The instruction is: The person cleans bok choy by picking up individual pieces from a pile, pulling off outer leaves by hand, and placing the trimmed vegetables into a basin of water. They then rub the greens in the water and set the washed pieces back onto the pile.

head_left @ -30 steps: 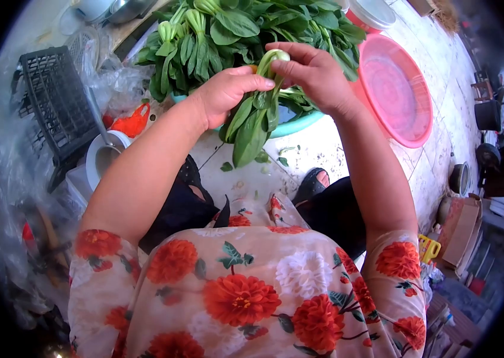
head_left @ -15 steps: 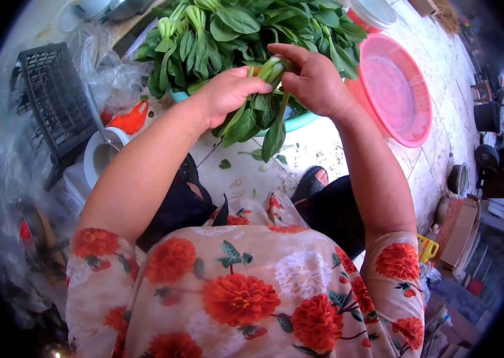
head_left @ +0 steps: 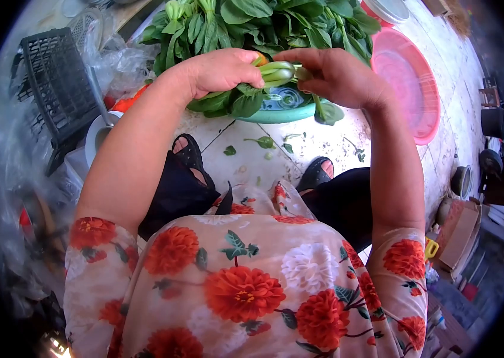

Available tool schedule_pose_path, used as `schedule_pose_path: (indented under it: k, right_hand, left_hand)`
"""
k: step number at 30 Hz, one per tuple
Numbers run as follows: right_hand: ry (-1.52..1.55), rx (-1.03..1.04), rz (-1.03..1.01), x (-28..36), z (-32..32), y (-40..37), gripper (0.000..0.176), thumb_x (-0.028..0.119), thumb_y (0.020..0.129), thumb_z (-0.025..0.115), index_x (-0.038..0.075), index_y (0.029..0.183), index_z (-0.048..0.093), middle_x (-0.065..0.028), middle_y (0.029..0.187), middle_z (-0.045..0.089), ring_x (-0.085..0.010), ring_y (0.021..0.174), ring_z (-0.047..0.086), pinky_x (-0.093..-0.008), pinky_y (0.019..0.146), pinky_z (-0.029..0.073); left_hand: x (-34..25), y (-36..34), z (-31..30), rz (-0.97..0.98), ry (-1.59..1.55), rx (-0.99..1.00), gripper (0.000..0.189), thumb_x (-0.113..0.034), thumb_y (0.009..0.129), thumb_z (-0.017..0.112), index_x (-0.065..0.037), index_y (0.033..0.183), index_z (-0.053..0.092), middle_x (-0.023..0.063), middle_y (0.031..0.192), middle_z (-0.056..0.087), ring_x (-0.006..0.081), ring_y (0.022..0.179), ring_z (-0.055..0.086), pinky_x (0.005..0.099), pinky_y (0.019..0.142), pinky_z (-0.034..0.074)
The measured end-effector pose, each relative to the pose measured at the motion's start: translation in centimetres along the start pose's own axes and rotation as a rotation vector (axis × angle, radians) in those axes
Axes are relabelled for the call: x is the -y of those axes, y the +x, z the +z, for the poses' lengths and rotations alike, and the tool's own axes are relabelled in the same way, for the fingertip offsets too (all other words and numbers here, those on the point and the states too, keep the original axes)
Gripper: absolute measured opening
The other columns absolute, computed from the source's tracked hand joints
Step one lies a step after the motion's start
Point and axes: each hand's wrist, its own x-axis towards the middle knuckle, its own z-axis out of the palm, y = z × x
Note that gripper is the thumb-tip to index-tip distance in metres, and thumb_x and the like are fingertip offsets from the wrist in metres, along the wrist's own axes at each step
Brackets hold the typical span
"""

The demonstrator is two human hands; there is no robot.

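- Green and pale, a leafy stalk [head_left: 277, 72] lies level between both hands, above the near rim of a teal basin [head_left: 284, 114].
- Left hand [head_left: 222, 70] is closed in a fist round the leafy end of the stalk; dark leaves hang out under the fist and over the basin's edge.
- Right hand [head_left: 340, 74] pinches the pale root end of the stalk with thumb and fingertips [head_left: 303, 72]; the other fingers curl loosely. I cannot tell how firm the pinch is.
- The two hands are close together, with a short length of bare stem showing between them.
- Greens [head_left: 264, 24] are heaped in the basin behind the hands, and water shows in the basin just under the stalk.
- One loose leaf [head_left: 329, 113] hangs at the basin's rim, below the right hand.
- A pink tub [head_left: 416, 89] stands just to the right of the basin, tilted, with a white lid [head_left: 390, 8] beyond it.
- A black crate [head_left: 55, 83] sits to the left, with clear bags [head_left: 123, 65] between it and the basin, and a white bowl [head_left: 98, 138] with a handle in it near the crate.
- Leaf scraps [head_left: 264, 142] are scattered on the tiled floor [head_left: 246, 164], between the basin and the person's sandalled feet [head_left: 189, 152].
- A cardboard box [head_left: 463, 222] sits far right, well apart from the hands.
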Motion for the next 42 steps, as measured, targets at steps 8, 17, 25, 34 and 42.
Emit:
schedule_pose_path:
  k: [8,17,25,34,42]
  right_hand:
    - [0.755,-0.185,-0.079,-0.3,-1.3,-1.2,0.039,0.005,0.088,0.062,0.005,0.126,0.056,-0.0053,0.088,0.067,-0.0118,0.080,0.064,-0.0245,0.070,0.052]
    - [0.839,-0.465,-0.040,1.0,0.7,0.0,0.033,0.008,0.089,0.064,0.001,0.120,0.057,-0.0063,0.093,0.066,-0.0137,0.086,0.066,-0.0255,0.075,0.054]
    - [0.202,-0.631,0.096,1.2,1.6,0.4,0.030,0.012,0.082,0.072,0.004,0.110,0.064,-0.0034,0.080,0.065,-0.0076,0.071,0.062,-0.0207,0.063,0.049]
    - [0.493,-0.537,0.118,0.5,2.3,1.0,0.030,0.015,0.084,0.071,0.000,0.108,0.062,-0.0060,0.082,0.066,-0.0103,0.067,0.064,-0.0243,0.062,0.054]
    - [0.737,-0.426,0.079,-0.6,0.8,0.0,0.020,0.011,0.086,0.068,0.001,0.103,0.064,-0.0038,0.083,0.066,-0.0097,0.070,0.064,-0.0230,0.065,0.054]
  left_hand:
    - [1.8,0.8,-1.1,0.041,-0.396,0.033,0.038,-0.006,0.082,0.051,0.001,0.119,0.051,0.0107,0.098,0.063,0.0185,0.089,0.064,0.0338,0.085,0.052]
    - [1.3,1.5,2.0,0.135,-0.731,0.171,0.043,-0.014,0.084,0.049,-0.001,0.125,0.048,0.0158,0.098,0.063,0.0251,0.085,0.064,0.0381,0.080,0.054]
    - [0.6,1.4,3.7,0.177,-0.358,-0.084,0.042,-0.007,0.079,0.069,-0.004,0.117,0.053,0.0044,0.087,0.059,0.0115,0.072,0.058,0.0258,0.066,0.050]
    - [0.3,1.1,3.9,0.075,-0.323,-0.095,0.028,-0.011,0.084,0.064,-0.003,0.110,0.055,0.0042,0.081,0.059,0.0117,0.065,0.057,0.0257,0.063,0.049]
    - [0.4,0.8,3.2,0.051,-0.344,-0.067,0.022,-0.015,0.086,0.062,-0.004,0.103,0.055,0.0013,0.071,0.053,0.0094,0.054,0.049,0.0225,0.054,0.042]
